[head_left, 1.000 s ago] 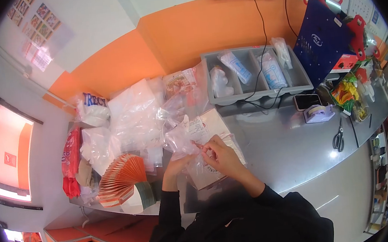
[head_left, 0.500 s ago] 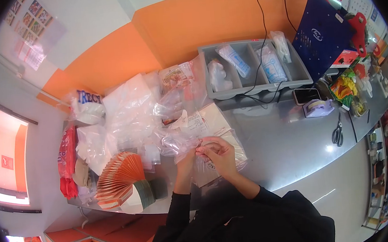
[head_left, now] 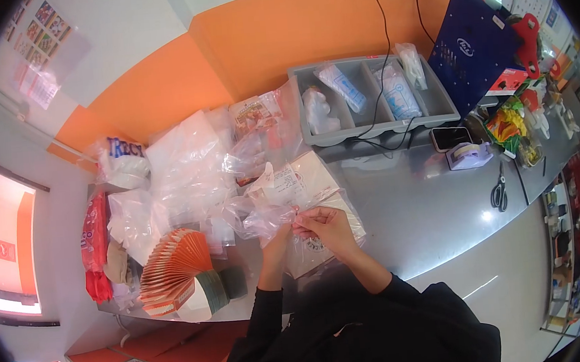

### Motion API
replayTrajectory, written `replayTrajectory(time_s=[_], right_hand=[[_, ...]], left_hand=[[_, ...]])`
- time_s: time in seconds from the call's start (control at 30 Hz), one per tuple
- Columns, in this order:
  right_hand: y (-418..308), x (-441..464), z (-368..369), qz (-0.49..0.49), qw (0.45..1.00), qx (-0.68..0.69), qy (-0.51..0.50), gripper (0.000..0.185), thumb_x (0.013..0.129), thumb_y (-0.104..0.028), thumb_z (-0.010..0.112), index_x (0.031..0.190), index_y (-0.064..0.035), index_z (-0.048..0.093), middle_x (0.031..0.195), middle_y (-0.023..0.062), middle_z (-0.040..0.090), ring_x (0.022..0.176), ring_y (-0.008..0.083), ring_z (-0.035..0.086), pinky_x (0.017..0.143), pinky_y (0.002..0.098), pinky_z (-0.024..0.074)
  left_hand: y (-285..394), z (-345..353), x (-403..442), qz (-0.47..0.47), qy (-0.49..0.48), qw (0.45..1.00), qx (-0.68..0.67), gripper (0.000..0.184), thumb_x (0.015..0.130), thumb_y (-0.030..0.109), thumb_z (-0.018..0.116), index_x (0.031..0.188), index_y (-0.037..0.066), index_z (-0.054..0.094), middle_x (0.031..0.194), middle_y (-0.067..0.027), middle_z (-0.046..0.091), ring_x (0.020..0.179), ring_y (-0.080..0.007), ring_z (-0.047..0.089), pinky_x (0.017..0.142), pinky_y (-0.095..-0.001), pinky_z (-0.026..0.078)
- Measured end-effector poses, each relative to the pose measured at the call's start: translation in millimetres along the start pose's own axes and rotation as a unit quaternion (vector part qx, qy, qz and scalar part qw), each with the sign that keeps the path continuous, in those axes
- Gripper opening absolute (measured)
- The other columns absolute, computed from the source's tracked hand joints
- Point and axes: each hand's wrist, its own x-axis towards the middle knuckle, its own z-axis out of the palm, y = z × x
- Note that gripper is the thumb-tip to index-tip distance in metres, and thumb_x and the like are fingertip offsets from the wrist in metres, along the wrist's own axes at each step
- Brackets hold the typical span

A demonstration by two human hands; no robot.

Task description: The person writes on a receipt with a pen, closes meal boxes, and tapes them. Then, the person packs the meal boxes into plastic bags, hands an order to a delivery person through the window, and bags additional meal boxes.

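Observation:
A clear plastic bag [head_left: 317, 172] holding flat cream packaging and a printed receipt [head_left: 289, 183] lies on the metal table. Its gathered top [head_left: 259, 217] bunches up at my hands. My left hand [head_left: 278, 243] is closed on the gathered plastic from the near left side. Just to its right, my right hand [head_left: 327, 229] pinches at the same gathered neck, its fingertips touching those of the left. A small reddish bit shows between the fingertips; what it is cannot be made out.
Plastic bags [head_left: 189, 166] and fanned orange cartons [head_left: 176, 263] lie left. Behind stands a grey divided tray [head_left: 368, 129] with wrapped packets. A phone [head_left: 450, 138], tape dispenser [head_left: 469, 155], scissors [head_left: 499, 194] and blue box [head_left: 468, 48] are right. A cable crosses the tray.
My hands have come closer together at the bag's neck, and my right fingers have drawn in. The whole view has shifted slightly.

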Motion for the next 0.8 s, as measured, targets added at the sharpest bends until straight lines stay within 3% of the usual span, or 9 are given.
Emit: replayTrajectory(time_s=[0.27,0.37,0.47,0.57,0.63,0.73,0.8], right_hand=[[-3,5,-5,0.032,0.999,-0.011,-0.015,0.016,0.088,-0.009,0.063,0.094,0.0056,0.065,0.086,0.0147,0.068,0.076,0.0192,0.068,0.069,0.0265,0.0559],[-3,6,-6,0.037,0.999,0.001,-0.008,0.016,0.087,-0.008,0.063,0.094,0.0057,0.064,0.086,0.0144,0.067,0.076,0.0187,0.068,0.068,0.0264,0.056],[-3,7,-6,0.04,0.999,0.013,0.007,0.016,0.086,-0.008,0.064,0.095,0.0056,0.064,0.086,0.0133,0.067,0.073,0.0172,0.067,0.067,0.0261,0.0559],[-5,8,-5,0.034,0.999,0.016,0.023,0.017,0.085,-0.009,0.066,0.095,0.0053,0.063,0.085,0.0117,0.067,0.071,0.0152,0.066,0.064,0.0253,0.0551],[-4,8,-4,0.029,0.999,0.018,0.018,0.018,0.085,-0.009,0.067,0.096,0.0039,0.062,0.085,0.0103,0.067,0.069,0.014,0.065,0.062,0.0243,0.0542],[-1,12,-11,-0.012,0.998,-0.05,-0.038,0.016,0.085,-0.009,0.066,0.096,0.0013,0.061,0.081,0.0064,0.066,0.067,0.0124,0.063,0.06,0.023,0.0523],[-3,11,-15,-0.138,0.962,-0.234,-0.02,0.01,0.087,-0.007,0.062,0.095,0.0002,0.06,0.078,0.0046,0.064,0.064,0.0113,0.061,0.057,0.0227,0.0506]], left_hand=[[-19,-23,6,0.007,0.007,0.999,0.051,0.03,0.082,-0.002,0.06,0.11,0.003,0.051,0.105,-0.0095,0.062,0.098,-0.0165,0.06,0.083,-0.0291,0.05],[-4,-8,-1,0.048,-0.014,0.998,0.047,0.026,0.082,-0.002,0.06,0.106,0.004,0.051,0.103,-0.0079,0.062,0.096,-0.0161,0.06,0.081,-0.0284,0.05],[13,8,-4,0.158,-0.093,0.981,0.072,0.022,0.083,-0.001,0.061,0.102,0.005,0.051,0.099,-0.0067,0.061,0.091,-0.0148,0.06,0.078,-0.0276,0.049],[-7,-22,11,0.192,-0.09,0.954,0.21,0.019,0.083,0.0,0.061,0.098,0.005,0.051,0.092,-0.0049,0.059,0.086,-0.0135,0.057,0.076,-0.0263,0.047],[3,-13,6,0.2,-0.095,0.954,0.202,0.017,0.083,0.002,0.062,0.096,0.005,0.051,0.09,-0.0039,0.057,0.085,-0.0125,0.055,0.075,-0.0258,0.046],[15,-1,6,0.185,-0.127,0.952,0.209,0.016,0.083,0.006,0.062,0.095,0.006,0.052,0.091,-0.0033,0.056,0.084,-0.0119,0.053,0.076,-0.0258,0.045],[10,-3,8,0.165,-0.156,0.955,0.19,0.016,0.083,0.007,0.062,0.096,0.006,0.053,0.092,-0.0037,0.056,0.084,-0.0121,0.053,0.076,-0.0265,0.045]])
